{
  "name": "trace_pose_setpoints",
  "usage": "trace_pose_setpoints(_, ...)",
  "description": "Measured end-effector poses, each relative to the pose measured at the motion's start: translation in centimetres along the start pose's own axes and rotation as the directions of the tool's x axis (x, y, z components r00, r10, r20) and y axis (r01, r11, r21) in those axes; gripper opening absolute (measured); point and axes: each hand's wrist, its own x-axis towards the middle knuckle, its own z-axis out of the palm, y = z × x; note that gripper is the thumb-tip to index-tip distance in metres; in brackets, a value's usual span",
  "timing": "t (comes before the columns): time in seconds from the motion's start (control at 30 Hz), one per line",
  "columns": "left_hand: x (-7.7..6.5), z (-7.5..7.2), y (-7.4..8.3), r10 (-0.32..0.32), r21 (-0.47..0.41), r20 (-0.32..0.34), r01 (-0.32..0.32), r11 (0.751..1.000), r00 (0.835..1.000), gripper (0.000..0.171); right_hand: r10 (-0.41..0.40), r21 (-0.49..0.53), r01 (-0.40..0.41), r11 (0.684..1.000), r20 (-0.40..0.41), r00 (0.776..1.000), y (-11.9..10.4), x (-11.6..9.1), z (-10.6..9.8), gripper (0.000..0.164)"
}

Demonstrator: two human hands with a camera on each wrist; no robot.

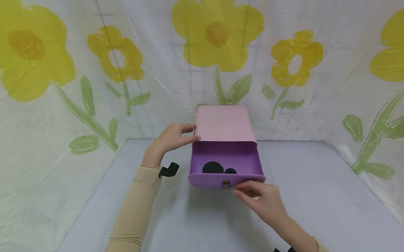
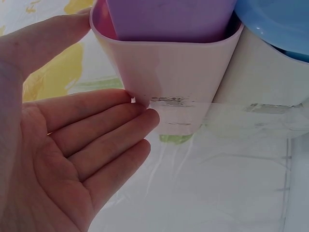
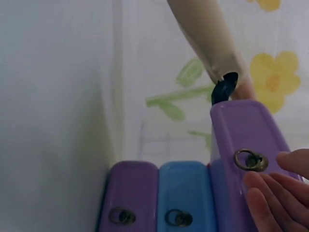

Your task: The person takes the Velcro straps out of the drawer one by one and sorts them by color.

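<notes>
A pink drawer unit [image 1: 225, 121] stands at the centre, its top purple drawer [image 1: 227, 179] pulled out toward me. Inside that drawer lie a larger black disc [image 1: 212, 167] and a smaller one [image 1: 230, 171]. My left hand [image 1: 175, 138] touches the unit's left side with straight fingers, its thumb by the front edge. In the left wrist view, those fingers [image 2: 120, 128] lie flat against the pink shell [image 2: 169, 67]. My right hand [image 1: 263, 201] is at the drawer front, right of the brass ring pull [image 1: 226, 184]. In the right wrist view, its fingertips [image 3: 258, 186] are beside the ring pull, thumb apart.
Below the extended drawer, a blue drawer [image 3: 186, 193] and another purple drawer [image 3: 133, 188] are closed, each with a ring pull. The unit stands on a pale table [image 1: 308, 196]. Behind hangs a white sheet [image 1: 166, 49] with yellow flowers.
</notes>
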Motion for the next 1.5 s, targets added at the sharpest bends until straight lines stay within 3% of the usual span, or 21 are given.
trace_pose_setpoints(0.4,0.0,0.1,0.0,0.011,-0.009,-0.007,-0.011,1.0,1.0,0.066,-0.034,0.003,0.034,0.999,-0.001,0.999,-0.4,0.4,-1.9,0.017)
trace_pose_setpoints(0.9,0.0,0.0,-0.1,0.019,-0.005,-0.015,-0.019,1.0,1.0,0.066,-0.131,-0.028,0.128,0.991,-0.099,0.986,-0.9,2.5,-4.6,0.025)
trace_pose_setpoints(1.23,0.0,0.1,0.0,0.013,-0.001,-0.016,-0.013,1.0,1.0,0.065,-0.07,-0.024,0.069,0.997,-0.054,0.996,-0.7,4.4,-5.3,0.023)
trace_pose_setpoints(1.37,0.0,0.1,-0.1,0.012,-0.002,-0.015,-0.012,1.0,1.0,0.065,0.018,-0.041,-0.017,0.999,0.009,1.0,-0.8,5.2,-5.4,0.019)
trace_pose_setpoints(1.5,0.0,0.1,-0.1,0.005,-0.002,-0.013,-0.005,1.0,1.0,0.066,0.143,-0.061,-0.137,0.989,0.107,0.984,-0.8,5.8,-5.3,0.02)
